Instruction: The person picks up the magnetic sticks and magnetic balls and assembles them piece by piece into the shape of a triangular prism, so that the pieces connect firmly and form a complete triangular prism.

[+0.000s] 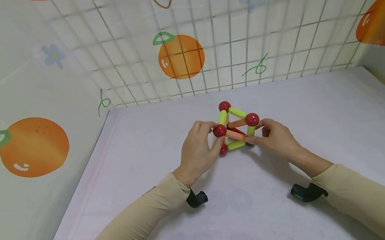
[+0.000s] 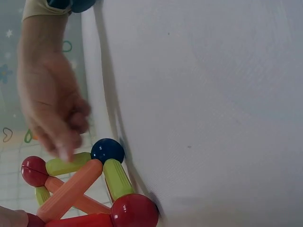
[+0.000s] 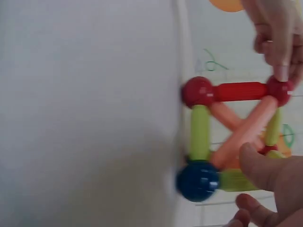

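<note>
- Pale lilac cloth covers the tabletop (image 1: 319, 122); it looks smooth and has only very faint round prints near the front edge.
- Behind and on both sides, a cream-coloured printed sheet (image 1: 27, 86) closes the space like a wall. It shows big oranges with green leaves, small blue flowers, a brown heart outline and green curly marks.
- At the back, a white wire grid panel (image 1: 246, 32) stands in front of this sheet.
- I can read no brand, label or writing in any view.
- Near the middle of the tabletop, close to the back, stands a magnetic rod-and-ball frame (image 1: 236, 128). It has yellow-green, orange and red rods, joined by dark red balls. The wrist views show also one dark blue ball (image 3: 197, 180) at a bottom corner, touching the cloth.
- The left hand (image 1: 201, 150) is on the left side of the frame. Its fingers are curled about the red ball (image 1: 220, 130) at the upper left corner, and they seem to pinch it.
- The right hand (image 1: 275, 136) is on the right side of the frame. Its fingertips pinch the end of an orange rod (image 1: 235, 134) that crosses the front of the frame, low at the right corner.
- Both arms wear beige ribbed sleeves (image 1: 146, 215), and a black wrist camera (image 1: 197, 199) sits under each wrist.
</note>
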{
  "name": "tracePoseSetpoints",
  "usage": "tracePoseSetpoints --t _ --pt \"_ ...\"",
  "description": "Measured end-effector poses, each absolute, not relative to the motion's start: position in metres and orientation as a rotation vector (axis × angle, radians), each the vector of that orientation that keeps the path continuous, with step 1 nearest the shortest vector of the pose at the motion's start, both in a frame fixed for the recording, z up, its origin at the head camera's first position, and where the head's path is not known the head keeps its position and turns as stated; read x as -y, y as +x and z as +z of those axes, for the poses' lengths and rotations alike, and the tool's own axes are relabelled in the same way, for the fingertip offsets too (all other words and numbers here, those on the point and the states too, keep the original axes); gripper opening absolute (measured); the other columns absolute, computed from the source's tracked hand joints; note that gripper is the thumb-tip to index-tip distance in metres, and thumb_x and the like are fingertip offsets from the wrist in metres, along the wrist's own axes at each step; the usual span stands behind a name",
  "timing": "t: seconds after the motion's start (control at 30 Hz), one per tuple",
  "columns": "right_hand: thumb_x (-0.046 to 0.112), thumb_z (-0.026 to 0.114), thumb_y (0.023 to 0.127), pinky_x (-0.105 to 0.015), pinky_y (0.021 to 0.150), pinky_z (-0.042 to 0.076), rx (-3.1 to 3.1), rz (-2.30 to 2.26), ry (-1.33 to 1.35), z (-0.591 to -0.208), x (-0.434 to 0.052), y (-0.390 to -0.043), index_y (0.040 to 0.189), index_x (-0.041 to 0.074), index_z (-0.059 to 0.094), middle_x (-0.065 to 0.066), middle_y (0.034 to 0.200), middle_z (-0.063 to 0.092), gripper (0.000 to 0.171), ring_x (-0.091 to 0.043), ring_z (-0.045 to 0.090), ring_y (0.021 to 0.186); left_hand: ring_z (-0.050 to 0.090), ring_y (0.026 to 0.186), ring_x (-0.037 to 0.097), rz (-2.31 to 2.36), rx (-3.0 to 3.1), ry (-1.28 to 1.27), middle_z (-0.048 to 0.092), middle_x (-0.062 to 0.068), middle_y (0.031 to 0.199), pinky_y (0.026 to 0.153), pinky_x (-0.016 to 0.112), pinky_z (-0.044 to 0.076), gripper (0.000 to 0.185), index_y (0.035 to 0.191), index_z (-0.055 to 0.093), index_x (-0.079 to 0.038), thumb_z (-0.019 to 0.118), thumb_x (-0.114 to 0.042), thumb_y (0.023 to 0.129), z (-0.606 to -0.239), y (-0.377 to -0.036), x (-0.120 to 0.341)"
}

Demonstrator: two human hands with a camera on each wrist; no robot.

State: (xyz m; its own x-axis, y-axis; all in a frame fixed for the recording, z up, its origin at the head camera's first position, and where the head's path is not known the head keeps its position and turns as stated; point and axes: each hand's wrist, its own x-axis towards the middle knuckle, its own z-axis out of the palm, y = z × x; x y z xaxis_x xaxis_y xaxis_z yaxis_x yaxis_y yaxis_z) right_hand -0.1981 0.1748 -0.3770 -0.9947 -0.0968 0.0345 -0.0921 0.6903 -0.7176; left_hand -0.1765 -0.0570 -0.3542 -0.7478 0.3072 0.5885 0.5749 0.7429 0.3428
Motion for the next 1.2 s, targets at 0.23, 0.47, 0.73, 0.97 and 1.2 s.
tracePoseSetpoints --t 0.23,0.47,0.73,0.97,1.2 --pt "0.042 0.071 0.079 -0.027 0.055 0.036 -2.957 -1.360 -0.264 -0.357 -0.175 -0.194 0.124 0.014 0.051 -0.008 0.084 0.047 0.056 -0.021 0.042 0.076 0.053 0.090 0.015 -0.707 2.441 -0.654 0.057 0.005 0.099 0.069 0.023 0.047 0.032 0.111 0.058 -0.010 0.069 -0.022 0.083 -0.356 -0.178 0.057" --pt "0.039 0.070 0.081 -0.026 0.053 0.035 -2.995 -1.400 -0.296 -0.359 -0.174 -0.195 0.120 0.017 0.054 -0.007 0.081 0.047 0.047 -0.020 0.042 0.074 0.053 0.090 0.015 -0.695 2.454 -0.643 0.056 0.006 0.100 0.070 0.024 0.048 0.033 0.112 0.057 -0.009 0.068 -0.021 0.083 -0.357 -0.178 0.054" --pt "0.039 0.071 0.081 -0.025 0.052 0.036 -2.978 -1.460 -0.268 -0.361 -0.171 -0.194 0.118 0.017 0.054 -0.006 0.081 0.047 0.047 -0.020 0.042 0.074 0.055 0.092 0.017 -0.667 2.461 -0.651 0.056 0.007 0.102 0.073 0.025 0.050 0.034 0.112 0.057 -0.008 0.069 -0.020 0.083 -0.355 -0.183 0.057" --pt "0.038 0.072 0.079 -0.024 0.052 0.035 -2.985 -1.493 -0.302 -0.361 -0.162 -0.189 0.112 0.010 0.051 -0.007 0.080 0.046 0.048 -0.019 0.042 0.070 0.056 0.095 0.018 -0.693 2.483 -0.606 0.057 0.009 0.104 0.078 0.027 0.051 0.032 0.113 0.060 -0.009 0.069 -0.017 0.083 -0.353 -0.194 0.064" --pt "0.040 0.072 0.079 -0.024 0.051 0.035 -3.017 -1.478 -0.305 -0.361 -0.162 -0.188 0.111 0.009 0.052 -0.007 0.079 0.046 0.049 -0.019 0.042 0.067 0.054 0.095 0.018 -0.778 2.523 -0.604 0.055 0.007 0.105 0.072 0.027 0.049 0.040 0.120 0.056 -0.011 0.069 -0.018 0.083 -0.355 -0.196 0.067"
